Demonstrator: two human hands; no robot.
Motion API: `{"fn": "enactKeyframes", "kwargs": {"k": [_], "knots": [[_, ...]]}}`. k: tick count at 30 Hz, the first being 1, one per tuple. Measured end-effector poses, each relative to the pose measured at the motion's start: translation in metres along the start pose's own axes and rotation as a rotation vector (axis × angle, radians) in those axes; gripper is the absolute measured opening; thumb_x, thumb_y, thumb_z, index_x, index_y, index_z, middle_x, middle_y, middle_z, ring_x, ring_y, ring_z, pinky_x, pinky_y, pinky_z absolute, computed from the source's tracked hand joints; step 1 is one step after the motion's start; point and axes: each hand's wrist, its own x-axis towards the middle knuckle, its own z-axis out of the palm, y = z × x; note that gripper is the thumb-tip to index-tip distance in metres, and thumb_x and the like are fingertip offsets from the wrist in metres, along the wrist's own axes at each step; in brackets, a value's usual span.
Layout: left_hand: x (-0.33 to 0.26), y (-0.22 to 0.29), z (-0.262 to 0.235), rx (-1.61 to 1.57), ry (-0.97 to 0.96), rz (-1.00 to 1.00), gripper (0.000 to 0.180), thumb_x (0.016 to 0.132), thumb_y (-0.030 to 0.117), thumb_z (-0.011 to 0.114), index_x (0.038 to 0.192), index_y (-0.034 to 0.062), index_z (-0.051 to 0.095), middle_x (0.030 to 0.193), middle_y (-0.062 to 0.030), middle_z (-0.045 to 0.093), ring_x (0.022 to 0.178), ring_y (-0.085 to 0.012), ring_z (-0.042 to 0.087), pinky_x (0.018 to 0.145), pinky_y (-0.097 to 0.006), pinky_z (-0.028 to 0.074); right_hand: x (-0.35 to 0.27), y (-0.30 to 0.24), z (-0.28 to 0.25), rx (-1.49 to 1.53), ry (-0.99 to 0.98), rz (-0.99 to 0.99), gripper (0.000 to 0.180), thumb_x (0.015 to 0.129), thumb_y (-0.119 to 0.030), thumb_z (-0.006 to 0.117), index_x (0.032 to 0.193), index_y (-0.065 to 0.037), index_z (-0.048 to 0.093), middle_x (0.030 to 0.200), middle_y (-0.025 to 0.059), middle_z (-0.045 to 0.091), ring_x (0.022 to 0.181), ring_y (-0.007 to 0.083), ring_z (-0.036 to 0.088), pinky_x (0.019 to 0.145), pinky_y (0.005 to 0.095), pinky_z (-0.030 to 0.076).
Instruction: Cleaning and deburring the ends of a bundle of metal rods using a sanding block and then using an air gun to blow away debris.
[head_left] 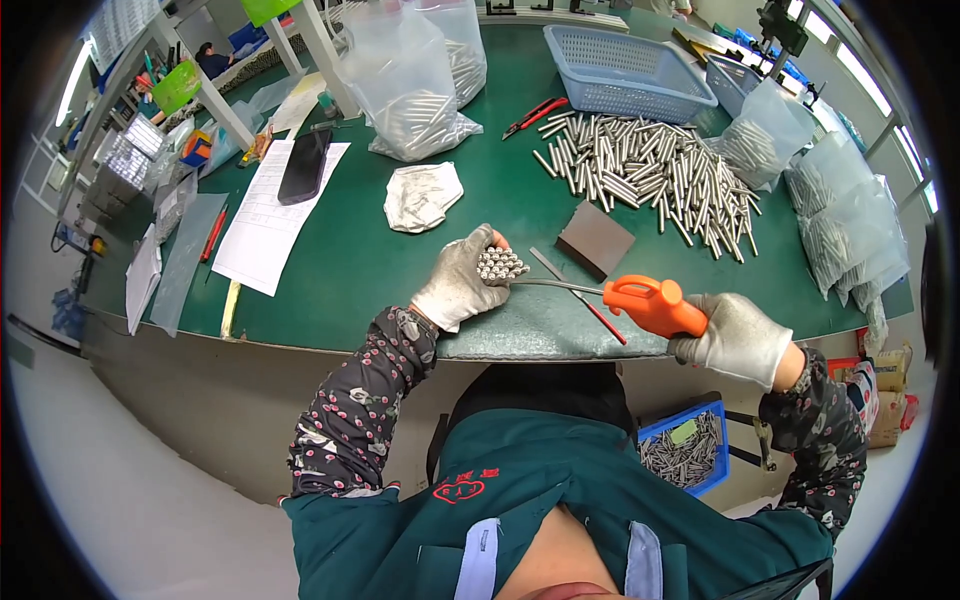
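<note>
My left hand point(452, 283), in a white work glove, is closed round a bundle of short metal pins point(502, 264), with their round ends showing. In my gloved right hand point(738, 338) is an orange air blow gun point(650, 304). Its long thin nozzle reaches left to the bundle, the tip close beside the pins. Under the nozzle lies a slim tool with a red handle point(603, 320), slanting across the table. A brown block point(596, 240) sits just beyond it. Farther back, many loose metal pins point(655, 175) are heaped on the green table.
Behind the heap stand a blue plastic basket point(630, 85) and red-handled pliers point(534, 117). Bags of pins point(850, 225) line the right; another bag point(410, 110) stands at the back. A white cloth point(423, 197), phone point(304, 167) and paper point(262, 235) lie left. Below is a blue bin point(722, 455).
</note>
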Motion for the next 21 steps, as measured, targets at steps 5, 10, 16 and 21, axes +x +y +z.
{"fn": "enactKeyframes", "kwargs": {"k": [5, 10, 16, 21], "knots": [[0.000, 0.002, 0.000, 0.022, 0.016, 0.019, 0.040, 0.063, -0.006, 0.066, 0.096, 0.0031, 0.047, 0.083, -0.0006, 0.054, 0.074, -0.0057, 0.054, 0.067, -0.019, 0.048, 0.003, 0.001, 0.001, 0.037, 0.033, -0.017, 0.040, 0.074, -0.032, 0.065, 0.098, 0.000, 0.061, 0.071, 0.0209, 0.061, 0.068, 0.0351, 0.060, 0.065, 0.0380, 0.047], [0.000, 0.000, 0.003, -0.049, 0.015, 0.014, 0.039, 0.063, -0.006, 0.066, 0.096, 0.0035, 0.047, 0.082, -0.0003, 0.054, 0.074, -0.0052, 0.054, 0.066, -0.019, 0.047, 0.002, -0.006, 0.001, 0.056, 0.013, -0.046, 0.040, 0.074, -0.033, 0.065, 0.097, 0.000, 0.062, 0.071, 0.0200, 0.062, 0.068, 0.0350, 0.060, 0.066, 0.0382, 0.047], [0.000, -0.001, 0.002, -0.045, 0.001, -0.009, 0.039, 0.063, -0.006, 0.066, 0.096, 0.0037, 0.047, 0.082, 0.0001, 0.054, 0.073, -0.0047, 0.053, 0.065, -0.019, 0.046, 0.004, -0.017, 0.001, -0.002, 0.003, -0.054, 0.036, 0.076, -0.030, 0.063, 0.097, -0.002, 0.062, 0.072, 0.0174, 0.063, 0.068, 0.0321, 0.061, 0.065, 0.0372, 0.047], [0.000, 0.000, 0.000, -0.005, 0.010, 0.030, 0.038, 0.063, -0.006, 0.066, 0.095, 0.0035, 0.047, 0.081, 0.0004, 0.053, 0.073, -0.0052, 0.052, 0.066, -0.019, 0.046, 0.007, -0.015, 0.001, -0.023, -0.002, -0.056, 0.037, 0.075, -0.029, 0.063, 0.099, -0.002, 0.062, 0.073, 0.0176, 0.064, 0.069, 0.0328, 0.061, 0.066, 0.0370, 0.047]]}}
